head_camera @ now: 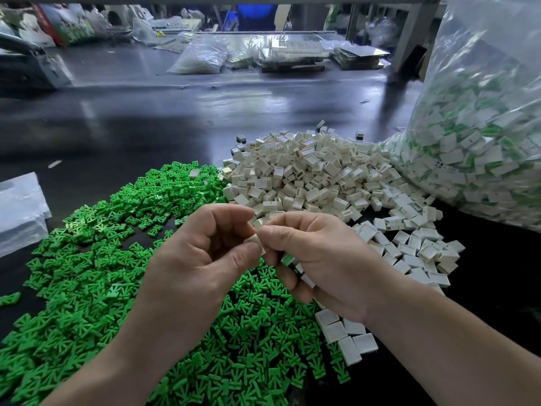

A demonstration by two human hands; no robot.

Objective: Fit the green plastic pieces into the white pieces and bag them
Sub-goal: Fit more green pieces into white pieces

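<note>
Dark worktable (pixel 164 118), glossy, running under and far beyond both hands.

Clear plastic bag (pixel 486 118), very large, up and to the right of the right hand, bulging with white pieces that show green inside.

Spread of green plastic pieces (pixel 87 259): wide, flat, loose; lies beneath the left hand and forearm and reaches under both wrists.

Heap of white pieces (pixel 307 171): just beyond the fingertips of both hands, touching the green spread at its left edge and the bag at its right. A thinner scatter trails down past the right hand; a few lie flat below the right wrist.

Folded clear plastic sheet (pixel 20 209), well left of the left hand.

Left hand (pixel 202 259): fingers curled, thumb and forefinger pinching a small white piece (pixel 257 240).

Right hand (pixel 319 259): meets the left at that same piece, thumb and forefinger closed on it. Lower fingers curl around several more pieces (pixel 288 259), one showing green; exact count unclear.
</note>
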